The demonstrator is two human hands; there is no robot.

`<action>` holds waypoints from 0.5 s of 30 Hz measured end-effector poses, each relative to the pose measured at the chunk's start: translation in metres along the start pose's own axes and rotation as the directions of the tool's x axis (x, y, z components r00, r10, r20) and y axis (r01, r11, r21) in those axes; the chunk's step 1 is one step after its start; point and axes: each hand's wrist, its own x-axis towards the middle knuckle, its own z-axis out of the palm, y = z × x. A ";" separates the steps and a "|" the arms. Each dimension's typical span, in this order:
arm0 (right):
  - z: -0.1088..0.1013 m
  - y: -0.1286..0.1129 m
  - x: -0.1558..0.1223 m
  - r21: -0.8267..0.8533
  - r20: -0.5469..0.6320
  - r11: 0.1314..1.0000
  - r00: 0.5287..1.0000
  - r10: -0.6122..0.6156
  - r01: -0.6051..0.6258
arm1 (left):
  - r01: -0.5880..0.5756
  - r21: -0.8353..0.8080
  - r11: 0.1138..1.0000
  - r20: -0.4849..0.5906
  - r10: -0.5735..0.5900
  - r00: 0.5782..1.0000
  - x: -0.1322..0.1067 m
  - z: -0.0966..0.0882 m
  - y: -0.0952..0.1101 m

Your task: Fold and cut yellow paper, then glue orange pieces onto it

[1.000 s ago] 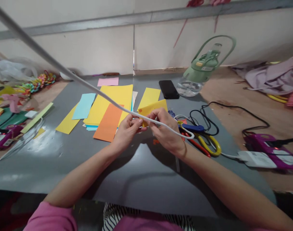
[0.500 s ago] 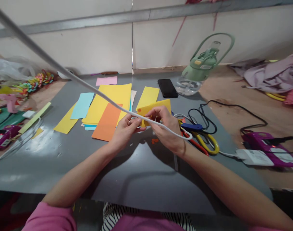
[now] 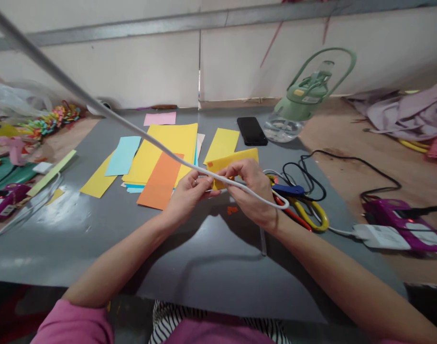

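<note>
A piece of yellow paper (image 3: pixel 240 155) with a small orange patch at its left corner is held upright between my two hands, above the grey table. My left hand (image 3: pixel 190 193) pinches its lower left edge. My right hand (image 3: pixel 252 191) has its fingers bent over the front of the paper, gripping it. A white cable crosses in front of both hands and hides part of the fingers. Small orange scraps (image 3: pixel 232 210) lie on the table under my right hand. Left of my hands, an orange paper strip (image 3: pixel 161 184) rests across a stack of yellow sheets (image 3: pixel 168 138).
Blue (image 3: pixel 123 155) and pink paper pieces (image 3: pixel 160 119) lie around the stack. A black phone (image 3: pixel 252 131) and green-topped bottle (image 3: pixel 297 105) stand behind. Yellow-handled scissors (image 3: pixel 317 217), a blue-handled tool (image 3: pixel 288 190) and black cable (image 3: pixel 347 154) are to the right.
The view has shifted very slightly. Both hands keep hold of the yellow paper, with hardly any visible movement.
</note>
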 end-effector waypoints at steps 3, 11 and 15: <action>0.001 0.002 -0.001 -0.062 -0.012 0.998 1.000 -0.025 0.024 | -0.005 -0.011 1.000 0.002 0.005 1.000 -0.001 0.001 0.000; 0.001 0.004 0.000 -0.004 -0.021 0.997 0.996 -0.083 0.083 | -0.008 0.032 0.999 0.013 0.007 1.000 -0.003 0.002 0.001; -0.002 0.005 0.001 -0.031 -0.012 0.988 0.988 -0.152 0.151 | 0.005 -0.017 1.000 -0.011 -0.005 1.000 -0.002 0.002 0.002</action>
